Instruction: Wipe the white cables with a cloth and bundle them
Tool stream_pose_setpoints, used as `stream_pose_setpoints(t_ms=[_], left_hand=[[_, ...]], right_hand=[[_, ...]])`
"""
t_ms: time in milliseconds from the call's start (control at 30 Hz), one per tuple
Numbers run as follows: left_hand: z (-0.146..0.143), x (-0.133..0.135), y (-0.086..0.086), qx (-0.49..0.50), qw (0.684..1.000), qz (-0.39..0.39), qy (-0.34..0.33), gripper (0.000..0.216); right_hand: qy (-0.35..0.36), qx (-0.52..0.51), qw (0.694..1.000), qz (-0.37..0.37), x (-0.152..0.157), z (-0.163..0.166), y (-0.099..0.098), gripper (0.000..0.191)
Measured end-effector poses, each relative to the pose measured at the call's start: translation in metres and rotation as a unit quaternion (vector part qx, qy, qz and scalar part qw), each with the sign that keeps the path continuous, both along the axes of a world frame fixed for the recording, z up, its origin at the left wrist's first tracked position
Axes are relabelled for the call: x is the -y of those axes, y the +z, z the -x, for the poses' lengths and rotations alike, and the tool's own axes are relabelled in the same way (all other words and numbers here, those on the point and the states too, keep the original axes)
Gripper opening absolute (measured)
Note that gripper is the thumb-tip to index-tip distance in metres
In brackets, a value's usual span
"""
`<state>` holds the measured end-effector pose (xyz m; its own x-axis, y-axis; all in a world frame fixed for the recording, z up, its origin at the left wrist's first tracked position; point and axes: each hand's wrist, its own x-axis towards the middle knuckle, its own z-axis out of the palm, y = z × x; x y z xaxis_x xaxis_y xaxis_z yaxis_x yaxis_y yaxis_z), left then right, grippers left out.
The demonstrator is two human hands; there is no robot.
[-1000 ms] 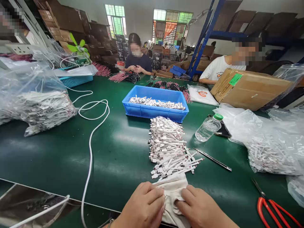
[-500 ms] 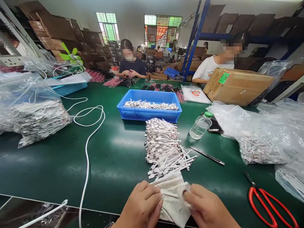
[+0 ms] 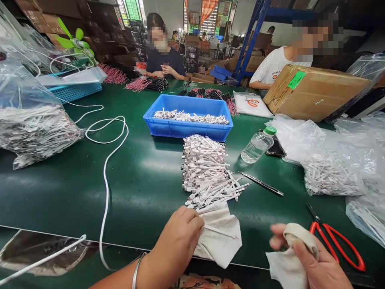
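Note:
My left hand is closed in a pinch at one end of a thin white cable. That cable lies across a cream cloth spread at the table's front edge, and the fingertips press down near the cloth's left side. Out to the right, my right hand grips a cream rag, looped round its fingers with a loose end hanging down. Just beyond the spread cloth is a pile of short white cables with flat connector ends, neatly stacked at the back and looser at the front.
Behind the pile stands a blue bin with more white cables. Rightward are a bottle, a slim knife, red-handled scissors and filled plastic bags. A white cord crosses the left side. Two people sit across the table.
My right hand has moved away from the spread cloth to the right, carrying the rag. My left hand stays at the cloth with the cable. The view has tilted down slightly.

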<state>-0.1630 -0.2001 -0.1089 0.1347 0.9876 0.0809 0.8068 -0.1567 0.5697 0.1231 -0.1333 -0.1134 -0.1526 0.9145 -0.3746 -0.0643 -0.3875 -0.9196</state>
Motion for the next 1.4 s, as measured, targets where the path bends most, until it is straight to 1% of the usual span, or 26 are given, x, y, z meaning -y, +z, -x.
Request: stream_pose_setpoints(t_ms=[33,67,133,200,267,367,500,567,633,700,767,833,933,1000,1067,1133,1167,1233,1333,1400], left_hand=[[0.000,-0.001,0.002,-0.002,1.000,0.007,-0.001,0.017],[0.000,-0.003,0.004,-0.006,1.000,0.017,-0.003,0.016],[-0.001,-0.006,0.009,-0.022,0.999,0.038,-0.002,0.015],[-0.002,-0.010,0.013,-0.047,0.997,0.055,-0.001,0.013],[-0.004,-0.012,0.013,-0.072,0.996,0.055,-0.003,0.012],[-0.006,-0.011,0.008,-0.101,0.995,0.009,-0.020,0.012],[-0.002,-0.002,0.004,-0.105,0.990,-0.076,-0.062,0.011],[0.004,0.004,0.006,-0.077,0.988,-0.110,-0.078,0.012],[0.010,0.011,0.009,-0.045,0.989,-0.120,-0.075,0.014],[0.014,0.015,0.010,-0.024,0.992,-0.119,-0.042,0.014],[0.015,0.019,0.008,-0.017,0.992,-0.127,-0.004,0.016],[0.013,0.020,0.003,-0.018,0.990,-0.141,0.010,0.019],[0.008,0.018,-0.006,-0.028,0.990,-0.138,-0.019,0.022],[0.006,0.017,-0.009,-0.031,0.990,-0.127,-0.042,0.021],[0.007,0.015,-0.009,-0.029,0.990,-0.123,-0.056,0.020],[0.008,0.014,-0.009,-0.025,0.990,-0.123,-0.058,0.021],[0.008,0.014,-0.009,-0.022,0.991,-0.121,-0.057,0.021],[0.009,0.014,-0.008,-0.016,0.991,-0.117,-0.058,0.020],[0.010,0.014,-0.008,-0.009,0.993,-0.105,-0.061,0.018],[0.010,0.013,-0.008,-0.008,0.993,-0.098,-0.060,0.018]], right_hand=[[0.024,0.001,1.000,-0.018,0.002,0.003,0.000,0.027],[0.047,0.009,0.998,-0.035,0.003,0.005,-0.001,0.025],[0.079,0.046,0.994,-0.060,0.006,0.010,-0.005,0.026],[0.094,0.095,0.988,-0.075,0.009,0.013,-0.011,0.023],[0.106,0.135,0.980,-0.100,0.011,0.016,-0.015,0.027],[0.104,0.187,0.962,-0.171,0.012,0.021,-0.015,0.033],[0.109,0.251,0.925,-0.263,0.014,0.032,-0.009,0.032],[0.114,0.276,0.900,-0.318,0.014,0.035,-0.007,0.034],[0.134,0.286,0.872,-0.375,0.013,0.037,-0.006,0.035],[0.200,0.286,0.838,-0.420,0.011,0.042,-0.005,0.033],[0.275,0.299,0.793,-0.453,0.011,0.053,-0.004,0.029],[0.303,0.334,0.748,-0.488,0.011,0.069,-0.004,0.028],[0.291,0.383,0.691,-0.540,0.015,0.095,-0.006,0.027],[0.298,0.404,0.655,-0.565,0.017,0.105,-0.007,0.027],[0.322,0.417,0.622,-0.580,0.017,0.106,-0.007,0.025],[0.353,0.422,0.597,-0.585,0.015,0.101,-0.004,0.024],[0.366,0.422,0.589,-0.584,0.013,0.098,-0.003,0.024],[0.387,0.420,0.586,-0.575,0.010,0.095,-0.001,0.026],[0.400,0.415,0.598,-0.558,0.008,0.097,-0.003,0.029],[0.396,0.413,0.596,-0.563,0.008,0.099,-0.004,0.026]])
